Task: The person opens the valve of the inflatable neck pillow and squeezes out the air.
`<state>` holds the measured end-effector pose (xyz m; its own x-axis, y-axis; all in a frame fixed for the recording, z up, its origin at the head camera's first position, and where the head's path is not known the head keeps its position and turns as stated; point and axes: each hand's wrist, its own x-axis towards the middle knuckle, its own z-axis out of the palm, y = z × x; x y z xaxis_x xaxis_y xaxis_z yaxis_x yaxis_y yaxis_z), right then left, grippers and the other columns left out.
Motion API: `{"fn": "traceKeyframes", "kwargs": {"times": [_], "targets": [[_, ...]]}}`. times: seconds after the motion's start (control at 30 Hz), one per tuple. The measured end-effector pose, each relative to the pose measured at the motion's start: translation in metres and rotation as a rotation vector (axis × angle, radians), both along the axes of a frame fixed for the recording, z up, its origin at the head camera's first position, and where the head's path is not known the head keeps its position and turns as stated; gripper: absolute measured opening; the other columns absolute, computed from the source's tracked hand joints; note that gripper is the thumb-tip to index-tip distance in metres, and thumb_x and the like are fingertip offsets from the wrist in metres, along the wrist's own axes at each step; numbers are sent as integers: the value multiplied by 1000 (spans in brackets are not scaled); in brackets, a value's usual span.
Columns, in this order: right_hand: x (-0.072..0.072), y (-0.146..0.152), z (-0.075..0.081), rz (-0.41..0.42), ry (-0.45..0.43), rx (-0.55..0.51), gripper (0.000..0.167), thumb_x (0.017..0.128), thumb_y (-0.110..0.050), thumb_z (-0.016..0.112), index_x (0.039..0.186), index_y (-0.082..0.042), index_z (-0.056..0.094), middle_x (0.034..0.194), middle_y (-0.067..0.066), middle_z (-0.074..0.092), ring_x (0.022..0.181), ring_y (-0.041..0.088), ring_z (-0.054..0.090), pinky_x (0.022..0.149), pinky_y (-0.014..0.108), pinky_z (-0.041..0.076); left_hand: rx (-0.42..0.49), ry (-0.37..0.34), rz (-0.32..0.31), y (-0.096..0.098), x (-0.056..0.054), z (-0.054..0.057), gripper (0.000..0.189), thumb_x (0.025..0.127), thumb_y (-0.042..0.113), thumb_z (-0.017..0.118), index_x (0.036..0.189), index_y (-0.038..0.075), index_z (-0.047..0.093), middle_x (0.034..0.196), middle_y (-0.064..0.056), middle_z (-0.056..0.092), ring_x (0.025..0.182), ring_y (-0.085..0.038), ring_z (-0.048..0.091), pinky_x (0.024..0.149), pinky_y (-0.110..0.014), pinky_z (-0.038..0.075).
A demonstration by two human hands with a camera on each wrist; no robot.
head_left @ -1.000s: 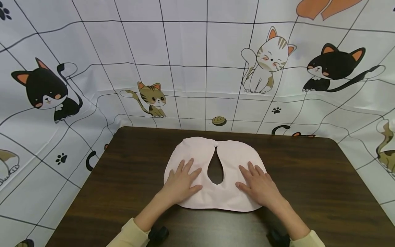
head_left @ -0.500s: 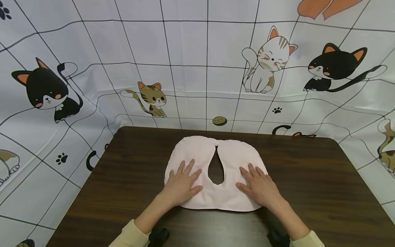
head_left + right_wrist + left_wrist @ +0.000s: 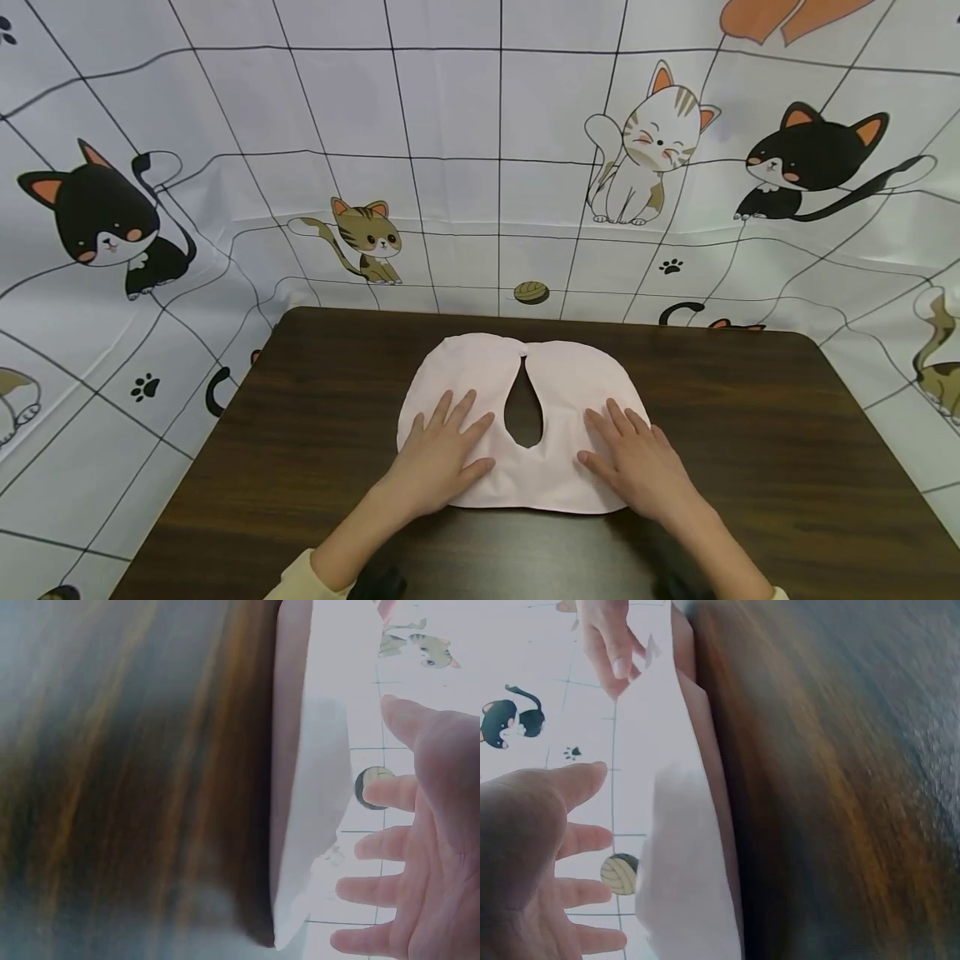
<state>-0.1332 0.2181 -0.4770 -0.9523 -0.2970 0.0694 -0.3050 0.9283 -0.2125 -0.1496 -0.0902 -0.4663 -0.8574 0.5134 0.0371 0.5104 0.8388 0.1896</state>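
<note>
Backdrop, white with a black-lined grid and printed cats, behind; table, dark brown wood grain, rounded far corners, before it. Cloth, pale pink, teardrop opening near its middle, lying on the table. Left hand and right hand, fingers spread and grasping nothing, poised just above the cloth, one to each side of the opening; sleeve, pale yellow, partly in view on the left.

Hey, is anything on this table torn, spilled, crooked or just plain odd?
Nothing stands out. The pale pink, rounded fabric piece lies spread and fairly straight on the dark brown wood-grain table; its teardrop-shaped opening has fairly smooth edges, so it's probably deliberate, not torn. I see no spill.
</note>
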Motion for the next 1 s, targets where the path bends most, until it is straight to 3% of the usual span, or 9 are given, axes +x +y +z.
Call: {"fn": "traceKeyframes", "kwargs": {"times": [0.23, 0.7, 1.0], "targets": [[11, -4, 5, 22, 32, -24, 61, 97, -45, 68, 146, -10, 58, 154, 24, 46, 137, 48, 46, 103, 72, 35, 6, 10, -12, -1, 10, 4, 56, 100, 49, 60, 148, 19, 57, 159, -14, 40, 146, -44, 35, 103, -68, 39], [15, -2, -9, 8, -53, 50, 65, 94, -44, 71, 147, -11, 55, 153, 26, 45, 136, 50, 44, 103, 73, 34, -15, -2, -23, -9, 14, -18, 56, 98, 44, 65, 147, 18, 58, 158, -15, 43, 144, -46, 37, 100, -70, 39], [18, -4, -10, -2, -90, 41, 65, 96, -43, 69, 149, -10, 53, 154, 26, 44, 138, 50, 41, 102, 74, 34, -35, -32, -24, -11, 14, -25, 57, 99, 45, 64, 148, 19, 56, 159, -15, 41, 145, -45, 35, 102, -71, 37]]}}
